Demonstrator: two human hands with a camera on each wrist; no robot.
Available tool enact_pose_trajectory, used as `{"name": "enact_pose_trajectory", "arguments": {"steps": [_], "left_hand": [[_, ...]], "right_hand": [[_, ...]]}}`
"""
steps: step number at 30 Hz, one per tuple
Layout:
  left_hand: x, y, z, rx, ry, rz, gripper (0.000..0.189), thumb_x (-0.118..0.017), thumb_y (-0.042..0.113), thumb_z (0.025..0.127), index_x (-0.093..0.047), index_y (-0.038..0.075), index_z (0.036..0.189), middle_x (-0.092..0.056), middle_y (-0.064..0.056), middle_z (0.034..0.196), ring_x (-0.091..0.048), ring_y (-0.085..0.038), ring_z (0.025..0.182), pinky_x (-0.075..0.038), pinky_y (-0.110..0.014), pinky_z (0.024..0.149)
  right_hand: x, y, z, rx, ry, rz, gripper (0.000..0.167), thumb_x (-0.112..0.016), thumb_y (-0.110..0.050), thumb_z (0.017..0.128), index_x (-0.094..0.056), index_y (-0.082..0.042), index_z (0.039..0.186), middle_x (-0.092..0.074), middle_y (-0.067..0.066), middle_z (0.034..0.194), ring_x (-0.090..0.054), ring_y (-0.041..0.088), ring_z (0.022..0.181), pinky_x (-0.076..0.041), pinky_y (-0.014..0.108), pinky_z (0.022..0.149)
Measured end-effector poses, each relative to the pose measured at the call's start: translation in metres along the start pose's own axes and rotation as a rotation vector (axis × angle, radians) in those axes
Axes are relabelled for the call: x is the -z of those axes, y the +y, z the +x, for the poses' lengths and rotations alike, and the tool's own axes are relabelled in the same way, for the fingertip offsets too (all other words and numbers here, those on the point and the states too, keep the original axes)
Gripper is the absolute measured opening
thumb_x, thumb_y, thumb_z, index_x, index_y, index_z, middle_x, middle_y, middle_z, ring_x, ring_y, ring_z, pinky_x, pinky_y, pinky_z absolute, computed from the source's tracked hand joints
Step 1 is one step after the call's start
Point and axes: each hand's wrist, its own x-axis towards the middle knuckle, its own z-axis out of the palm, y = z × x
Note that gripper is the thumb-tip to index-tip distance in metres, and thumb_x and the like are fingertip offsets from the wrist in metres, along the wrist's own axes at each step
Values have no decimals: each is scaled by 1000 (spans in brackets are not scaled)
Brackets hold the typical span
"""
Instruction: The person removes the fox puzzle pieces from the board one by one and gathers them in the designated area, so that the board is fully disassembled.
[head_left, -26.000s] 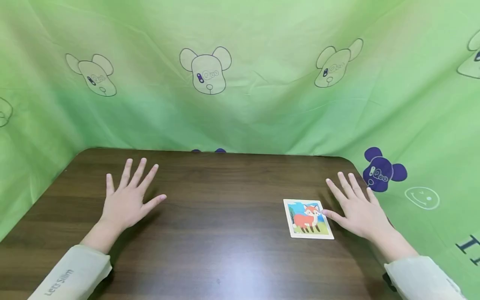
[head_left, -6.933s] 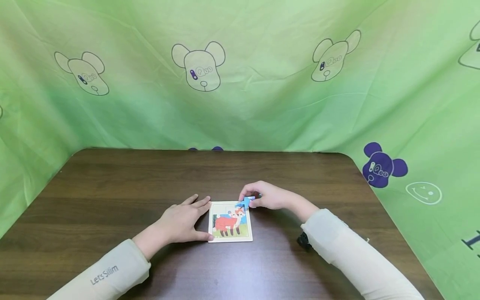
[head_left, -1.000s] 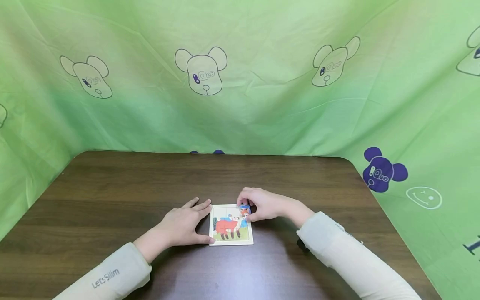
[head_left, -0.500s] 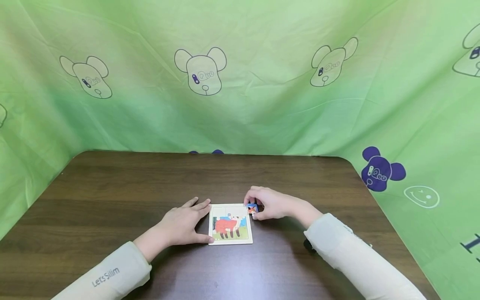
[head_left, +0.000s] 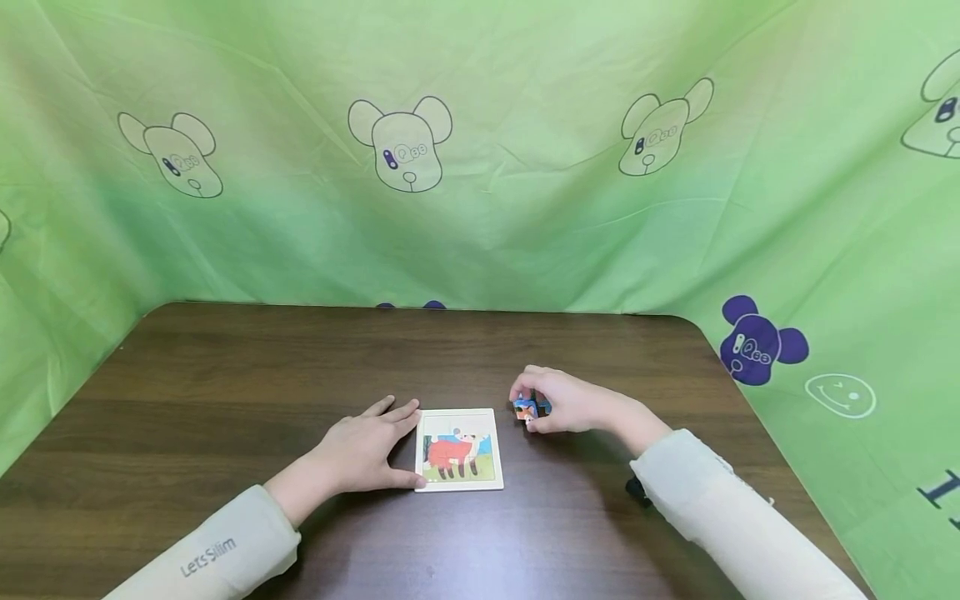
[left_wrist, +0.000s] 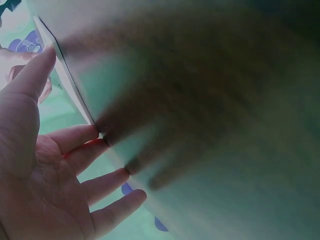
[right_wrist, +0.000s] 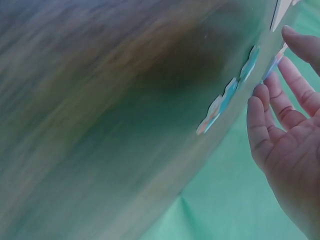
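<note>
A square puzzle board (head_left: 459,487) with a pale frame lies at the table's middle. Its lower part holds a fox picture (head_left: 452,454), while the top strip and upper right show bare pale backing. My left hand (head_left: 356,452) lies along the board's left edge, fingers spread and thumb at the lower corner. Just right of the board, my right hand (head_left: 573,402) pinches a puzzle piece (head_left: 525,408) with the fox's face on it, close to the tabletop. In the right wrist view, loose puzzle pieces (right_wrist: 227,98) lie on the table beside that hand.
The dark wooden table (head_left: 300,350) has rounded far corners. A green curtain (head_left: 525,208) with bear-head drawings hangs behind it and down both sides. The right hand hides part of the loose pieces in the head view.
Within the last second, my right hand lifted the fox-face piece from the upper right corner and carried it right. My left hand stayed put. Much earlier, the puzzle was full and lay farther right.
</note>
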Motion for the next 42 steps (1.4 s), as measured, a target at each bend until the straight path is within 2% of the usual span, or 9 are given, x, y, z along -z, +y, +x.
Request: {"name": "enact_pose_trajectory", "arguments": {"steps": [5,11,19,42], "left_hand": [[1,0,0,1,0,0,94,-72,70,74,-49,18,148,-40,4,159,-34,-31,149,-47,-65,94],[1,1,0,1,0,-3,93,-72,68,75,-49,17,148,-41,4,158,-35,-32,148,-47,-64,94],[0,1,-1,-6,6,-13,92,-73,67,75,-50,16,147,-42,2,158,-35,-33,148,-48,-64,92],[-1,1,-1,-8,12,-11,92,-74,67,74,-50,16,147,-42,2,158,-36,-32,147,-47,-65,93]], "right_hand": [[3,7,-10,-21,16,7,31,-76,-8,83,-63,-6,110,-54,3,98,-52,16,88,-45,26,78],[6,16,-20,-46,33,18,31,-76,-4,82,-64,-5,111,-55,4,98,-52,16,83,-45,24,73],[11,27,-31,-70,46,10,31,-76,-4,82,-64,-7,111,-54,2,97,-51,17,86,-44,26,75],[18,49,-54,-117,75,-40,33,-77,-3,80,-64,-5,110,-52,3,95,-49,17,85,-41,28,74]]}}
